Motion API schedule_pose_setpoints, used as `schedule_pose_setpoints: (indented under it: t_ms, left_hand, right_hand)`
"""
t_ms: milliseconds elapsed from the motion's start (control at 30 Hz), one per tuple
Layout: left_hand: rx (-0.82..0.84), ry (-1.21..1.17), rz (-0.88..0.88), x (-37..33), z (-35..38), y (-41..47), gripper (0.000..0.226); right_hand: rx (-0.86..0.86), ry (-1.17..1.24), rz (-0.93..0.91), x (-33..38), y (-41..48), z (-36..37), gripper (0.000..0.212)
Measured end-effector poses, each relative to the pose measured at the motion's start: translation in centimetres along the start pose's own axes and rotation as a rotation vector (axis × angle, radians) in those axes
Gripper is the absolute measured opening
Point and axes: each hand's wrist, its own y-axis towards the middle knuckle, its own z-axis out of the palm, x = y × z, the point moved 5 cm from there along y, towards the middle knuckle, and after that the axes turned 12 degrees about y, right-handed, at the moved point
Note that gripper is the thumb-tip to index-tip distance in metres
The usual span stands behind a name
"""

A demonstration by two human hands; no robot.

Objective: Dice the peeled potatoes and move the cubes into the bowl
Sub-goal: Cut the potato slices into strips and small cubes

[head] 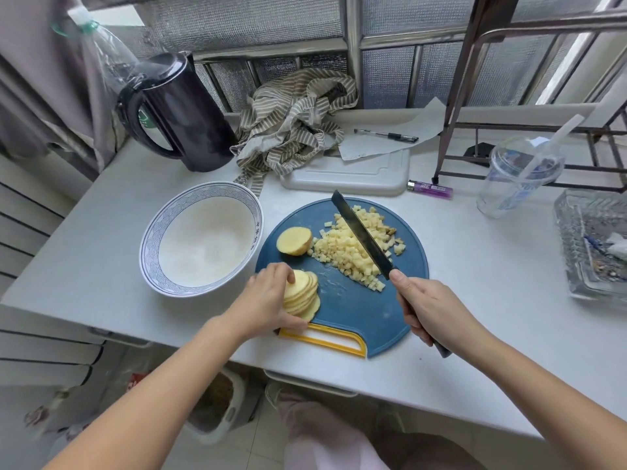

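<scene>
A round blue cutting board [356,310] with a yellow handle lies in front of me. My left hand [268,301] grips a stack of potato slices [303,295] at the board's near left. A potato half [294,240] sits cut face up behind them. A heap of small potato cubes [349,252] covers the board's middle and far side. My right hand [427,308] holds a dark knife [361,234], its blade raised over the cubes and pointing away from me. The white bowl [159,228] with a blue patterned rim stands left of the board, with nothing in it.
A black kettle [183,110] stands at the back left, a striped cloth [291,120] and a white board [346,176] behind the blue one. A purple lighter [430,189], a plastic cup [519,178] and a glass tray [593,242] are on the right.
</scene>
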Motion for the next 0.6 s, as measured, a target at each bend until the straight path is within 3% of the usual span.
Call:
schedule_pose_setpoints:
  t_ms: [200, 367, 600]
  left_hand:
    - [0.124, 0.046, 0.010, -0.5, 0.0, 0.3, 0.116]
    - [0.159, 0.126, 0.030, -1.6, 0.2, 0.2, 0.087]
    - [0.046, 0.050, -0.116, -0.1, -0.7, 1.4, 0.073]
  right_hand:
    - [-0.004, -0.007, -0.010, 0.2, -0.2, -0.2, 0.054]
    - [0.007, 0.003, -0.022, 0.4, -0.2, -0.3, 0.053]
    - [0.005, -0.014, -0.022, 0.3, -0.1, -0.1, 0.053]
